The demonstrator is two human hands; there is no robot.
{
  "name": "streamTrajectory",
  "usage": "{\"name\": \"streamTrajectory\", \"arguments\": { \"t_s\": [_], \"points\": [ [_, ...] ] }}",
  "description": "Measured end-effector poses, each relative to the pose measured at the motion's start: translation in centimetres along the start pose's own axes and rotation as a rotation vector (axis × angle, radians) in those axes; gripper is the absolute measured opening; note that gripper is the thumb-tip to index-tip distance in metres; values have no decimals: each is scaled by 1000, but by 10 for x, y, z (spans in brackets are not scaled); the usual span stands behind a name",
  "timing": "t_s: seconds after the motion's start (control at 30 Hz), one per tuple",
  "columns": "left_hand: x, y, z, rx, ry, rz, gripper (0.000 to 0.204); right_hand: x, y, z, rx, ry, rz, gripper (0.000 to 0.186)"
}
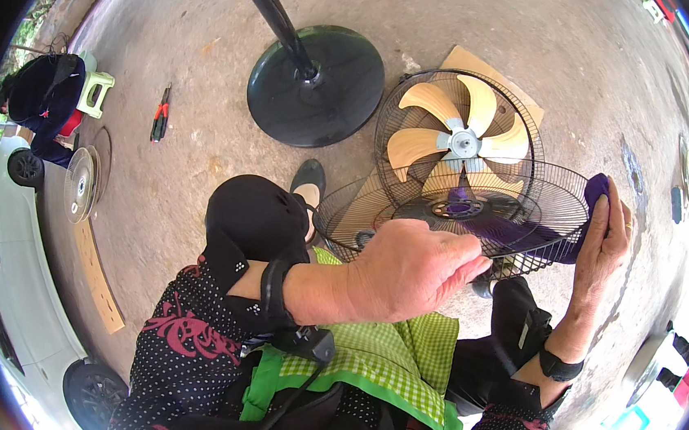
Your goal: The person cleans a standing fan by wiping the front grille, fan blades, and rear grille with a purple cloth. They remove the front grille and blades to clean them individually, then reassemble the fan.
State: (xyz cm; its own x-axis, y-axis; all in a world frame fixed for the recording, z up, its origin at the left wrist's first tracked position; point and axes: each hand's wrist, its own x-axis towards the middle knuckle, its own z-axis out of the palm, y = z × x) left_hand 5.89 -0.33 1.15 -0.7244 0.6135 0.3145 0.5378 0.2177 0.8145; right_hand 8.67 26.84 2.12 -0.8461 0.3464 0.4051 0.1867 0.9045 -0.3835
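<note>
A black wire fan guard (345,207) is held up tilted over my lap. My right hand (609,234) grips a purple cloth (596,192) at the guard's right rim, and more of the cloth shows through the wires. My left hand (417,270) is closed above the near side of the guard, its fingers curled in. Whatever those fingers may hold is hidden. Just beyond lies a second wire guard (381,128) with cream-coloured fan blades (420,145) around a grey hub (464,143). A piece of cardboard (527,100) sits under it.
A round black fan base (313,106) with its pole stands ahead. Red-handled pliers (160,117) lie on the concrete to the left. Farther left are a person (39,94), a green stool (95,93), another fan head (81,184), a wooden strip (99,279) and a white car (26,244).
</note>
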Motion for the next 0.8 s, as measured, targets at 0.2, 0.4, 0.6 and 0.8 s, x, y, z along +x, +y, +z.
{"name": "streamTrajectory", "arguments": {
  "t_s": [0.2, 0.4, 0.6, 0.8],
  "points": [
    [-3, 2, -2, -1, -15, -5, 23, 0, -3, 2, -39, 19, -22, 29],
    [2, 1, -5, 75, -97, -3, 16, -2, -12, 3, -20, 29, -62, 29],
    [11, 2, -3, 126, -48, 63, 14, -3, -25, 6, -43, 60, -98, 28],
    [17, 3, 1, 188, -65, 43, 16, -12, -38, 7, -39, 108, -234, 29]
  ]
}}
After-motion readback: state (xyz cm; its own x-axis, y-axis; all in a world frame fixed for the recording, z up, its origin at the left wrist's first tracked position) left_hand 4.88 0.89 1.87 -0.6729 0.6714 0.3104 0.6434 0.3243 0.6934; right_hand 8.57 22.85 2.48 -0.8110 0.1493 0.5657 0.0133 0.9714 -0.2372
